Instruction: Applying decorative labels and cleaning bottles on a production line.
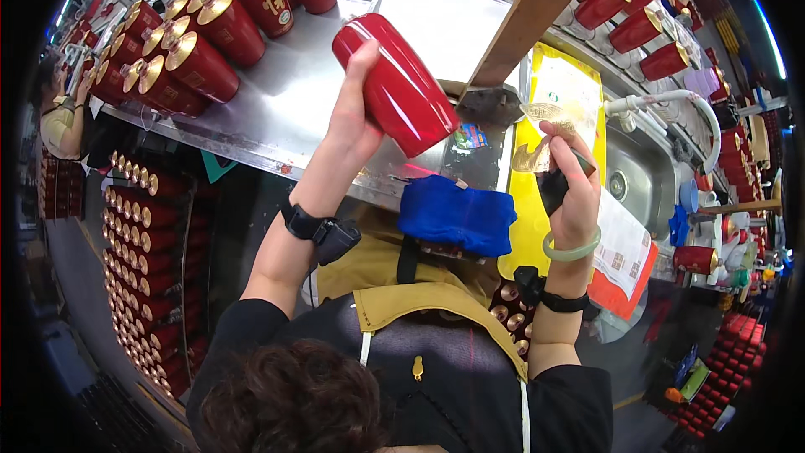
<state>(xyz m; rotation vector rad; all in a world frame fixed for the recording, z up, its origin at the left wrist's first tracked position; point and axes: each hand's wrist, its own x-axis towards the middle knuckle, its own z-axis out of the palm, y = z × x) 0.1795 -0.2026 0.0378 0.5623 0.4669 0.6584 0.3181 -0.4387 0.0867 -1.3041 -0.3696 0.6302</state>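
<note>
My left hand (352, 122) is wrapped round a glossy red bottle (394, 84), held tilted above the metal workbench (302, 67). No print shows on the side facing me. Over the yellow board (518, 245), my right hand (577, 189) pinches a thin gold decal (530, 158) between thumb and fingertips. A dark, flat piece (553, 191) also sits in that hand, mostly hidden by the fingers. Gold patterned decals on a pale sheet (566, 88) lie just beyond the fingertips. Nearer me, between both hands, is a folded blue cloth (457, 214).
Red bottles with gold tops (201, 67) crowd the bench at the left. A wooden post (537, 17) rises beyond the yellow board. On the right are a sink (629, 168) with a white tap pipe (671, 101) and an orange-backed paper (620, 260). Stacked bottles (142, 268) stand lower left.
</note>
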